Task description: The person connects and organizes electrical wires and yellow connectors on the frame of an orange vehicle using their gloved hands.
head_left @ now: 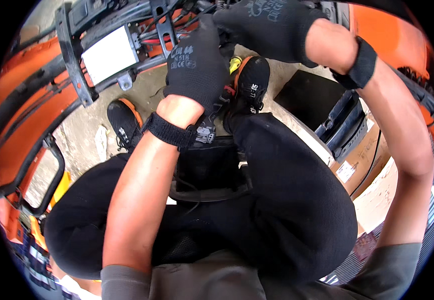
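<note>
Both my hands wear black knit gloves and meet at the top of the view, over the wiring and frame of an orange machine. My left hand (195, 70) is closed, its fingertips turned away beside a dark bracket (164, 29). Close against it, my right hand (272, 31) reaches in from the right with curled fingers. Whatever sits between the fingers is hidden by the gloves. Below the hands, between my shoes, is a dark object with red parts and a grey label (206, 134). A small yellow piece (235, 64) shows just under the gloves.
A white box-shaped unit (109, 55) with red and black wires (149, 40) is at upper left. Orange panels (389, 37) flank both sides. An open black bag (209, 192) lies between my legs. At right are a black plastic case (309, 100) and a cardboard box (369, 155).
</note>
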`<state>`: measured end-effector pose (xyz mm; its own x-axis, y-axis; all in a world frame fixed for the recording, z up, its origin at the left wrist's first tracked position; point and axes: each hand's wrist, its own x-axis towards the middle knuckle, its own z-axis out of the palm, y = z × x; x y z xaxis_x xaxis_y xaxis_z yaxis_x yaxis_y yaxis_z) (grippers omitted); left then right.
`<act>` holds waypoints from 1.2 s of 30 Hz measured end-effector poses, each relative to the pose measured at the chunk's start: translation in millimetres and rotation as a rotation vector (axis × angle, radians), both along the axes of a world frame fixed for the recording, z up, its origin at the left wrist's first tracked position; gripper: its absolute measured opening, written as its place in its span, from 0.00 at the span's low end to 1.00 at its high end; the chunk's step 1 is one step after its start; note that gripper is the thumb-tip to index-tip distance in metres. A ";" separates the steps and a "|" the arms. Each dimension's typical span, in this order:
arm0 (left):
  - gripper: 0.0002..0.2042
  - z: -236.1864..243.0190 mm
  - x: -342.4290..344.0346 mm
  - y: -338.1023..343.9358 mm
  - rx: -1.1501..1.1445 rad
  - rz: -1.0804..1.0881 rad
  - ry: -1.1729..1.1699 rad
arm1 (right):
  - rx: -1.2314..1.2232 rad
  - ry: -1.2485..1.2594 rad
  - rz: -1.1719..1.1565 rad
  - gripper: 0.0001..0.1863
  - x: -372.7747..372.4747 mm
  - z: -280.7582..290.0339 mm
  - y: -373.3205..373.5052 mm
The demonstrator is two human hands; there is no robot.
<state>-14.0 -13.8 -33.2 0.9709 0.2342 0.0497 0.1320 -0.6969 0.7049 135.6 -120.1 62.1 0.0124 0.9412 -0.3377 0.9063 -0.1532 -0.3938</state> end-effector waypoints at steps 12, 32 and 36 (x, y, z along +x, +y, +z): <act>0.10 35.3 18.9 24.6 0.172 -0.242 0.124 | 0.364 1.203 -1.262 0.14 -87.4 -37.8 -81.2; 0.05 51.6 37.6 52.9 -0.352 -0.397 0.446 | 0.336 1.703 -1.109 0.15 -104.8 -103.8 -54.5; 0.05 55.4 44.9 57.2 -0.342 -0.495 0.481 | 0.360 1.639 -1.045 0.16 -103.7 -106.0 -50.2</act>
